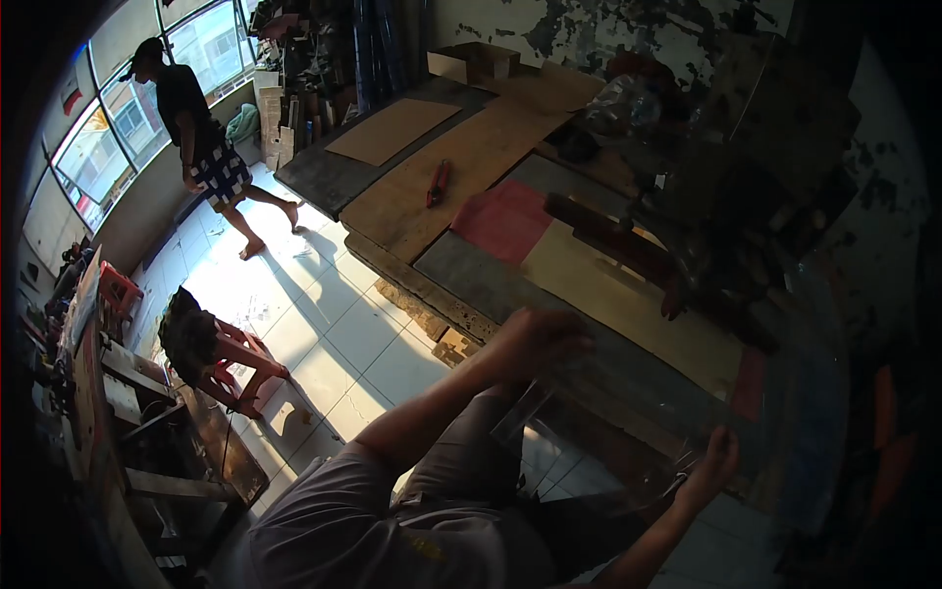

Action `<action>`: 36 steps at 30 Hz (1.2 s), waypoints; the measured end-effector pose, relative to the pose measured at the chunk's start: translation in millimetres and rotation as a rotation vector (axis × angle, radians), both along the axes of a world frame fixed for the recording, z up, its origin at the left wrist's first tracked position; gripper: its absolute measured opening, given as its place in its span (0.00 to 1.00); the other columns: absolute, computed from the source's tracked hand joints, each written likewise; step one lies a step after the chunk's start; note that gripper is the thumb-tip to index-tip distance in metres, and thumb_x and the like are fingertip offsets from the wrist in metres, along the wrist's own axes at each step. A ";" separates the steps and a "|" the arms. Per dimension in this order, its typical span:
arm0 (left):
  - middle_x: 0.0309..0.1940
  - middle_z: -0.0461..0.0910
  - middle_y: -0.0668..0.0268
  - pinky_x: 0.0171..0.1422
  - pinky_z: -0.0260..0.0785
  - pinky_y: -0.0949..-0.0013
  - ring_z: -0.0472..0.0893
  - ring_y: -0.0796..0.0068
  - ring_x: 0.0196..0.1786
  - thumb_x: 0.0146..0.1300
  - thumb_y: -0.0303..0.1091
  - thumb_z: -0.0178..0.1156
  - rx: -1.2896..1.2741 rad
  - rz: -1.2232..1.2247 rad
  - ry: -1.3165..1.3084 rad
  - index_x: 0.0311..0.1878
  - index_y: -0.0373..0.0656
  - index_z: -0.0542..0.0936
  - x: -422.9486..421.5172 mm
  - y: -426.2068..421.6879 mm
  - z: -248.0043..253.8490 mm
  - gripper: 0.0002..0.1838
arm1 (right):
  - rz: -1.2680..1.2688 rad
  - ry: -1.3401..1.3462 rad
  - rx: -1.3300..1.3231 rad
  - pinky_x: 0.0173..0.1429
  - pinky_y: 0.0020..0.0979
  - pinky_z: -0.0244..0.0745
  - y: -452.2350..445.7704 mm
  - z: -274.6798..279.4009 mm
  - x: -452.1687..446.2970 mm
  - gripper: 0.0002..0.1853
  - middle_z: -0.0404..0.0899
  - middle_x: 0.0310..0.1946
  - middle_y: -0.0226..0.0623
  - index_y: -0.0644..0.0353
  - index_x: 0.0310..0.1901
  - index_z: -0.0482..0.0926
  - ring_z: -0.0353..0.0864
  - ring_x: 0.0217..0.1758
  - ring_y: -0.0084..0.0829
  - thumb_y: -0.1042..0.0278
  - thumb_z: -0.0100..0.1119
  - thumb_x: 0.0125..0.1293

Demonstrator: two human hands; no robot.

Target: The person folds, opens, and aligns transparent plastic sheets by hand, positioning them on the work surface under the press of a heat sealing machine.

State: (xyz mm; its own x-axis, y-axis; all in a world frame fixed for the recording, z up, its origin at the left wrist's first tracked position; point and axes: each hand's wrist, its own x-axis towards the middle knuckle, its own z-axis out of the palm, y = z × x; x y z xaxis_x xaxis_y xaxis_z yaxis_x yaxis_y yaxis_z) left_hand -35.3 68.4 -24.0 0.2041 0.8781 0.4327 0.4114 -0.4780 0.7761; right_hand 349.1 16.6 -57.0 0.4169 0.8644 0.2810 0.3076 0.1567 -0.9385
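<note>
A clear, see-through plastic piece [525, 410], perhaps a bag or sheet, stretches between my two hands in front of the table edge. My left hand [545, 344] is above the near edge, fingers curled on the plastic and slightly blurred. Lower right, my right hand [711, 466] pinches the plastic's other end, where it shines. Beyond my hands a long cream sheet [628, 304] lies on the dark table surface, over a red sheet [502, 222] that shows at both ends. A dark bar [618, 240] crosses above the cream sheet.
A red-handled tool [439, 184] lies on brown board [392, 218]. Further back are flat cardboard [392, 132] and an open carton [476, 65]. A dark machine [765, 167] stands right. Another person [186, 128] walks by the windows. A red stool [250, 368] is left.
</note>
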 end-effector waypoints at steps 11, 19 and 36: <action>0.35 0.90 0.55 0.45 0.79 0.65 0.90 0.67 0.39 0.73 0.37 0.67 -0.203 0.186 -0.117 0.48 0.36 0.86 9.2 8.8 -0.5 0.12 | 0.066 0.081 0.003 0.57 0.26 0.74 20.2 14.5 -16.1 0.14 0.85 0.39 0.30 0.64 0.48 0.83 0.82 0.45 0.20 0.59 0.63 0.80; 0.34 0.88 0.62 0.51 0.75 0.62 0.85 0.66 0.37 0.72 0.37 0.68 -0.025 0.200 -0.041 0.47 0.40 0.88 9.9 9.7 -10.8 0.10 | -0.010 0.020 -0.019 0.56 0.25 0.74 16.6 12.6 -17.1 0.13 0.84 0.39 0.29 0.64 0.50 0.83 0.81 0.45 0.19 0.60 0.62 0.81; 0.44 0.90 0.59 0.59 0.79 0.62 0.91 0.61 0.50 0.77 0.25 0.57 -0.100 0.061 -0.281 0.72 0.42 0.72 28.5 -14.5 13.7 0.22 | -0.019 -0.806 0.363 0.73 0.41 0.69 -6.0 85.6 -61.6 0.19 0.85 0.57 0.42 0.62 0.64 0.81 0.85 0.58 0.42 0.70 0.66 0.73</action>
State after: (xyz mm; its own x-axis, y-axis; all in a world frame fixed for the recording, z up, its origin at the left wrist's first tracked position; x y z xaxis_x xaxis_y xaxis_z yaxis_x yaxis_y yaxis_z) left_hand -6.8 53.9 -10.3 0.0340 0.9263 0.3753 0.1998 -0.3742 0.9056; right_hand 287.5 10.6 28.7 -0.0130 0.6597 0.7514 0.8599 0.3909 -0.3282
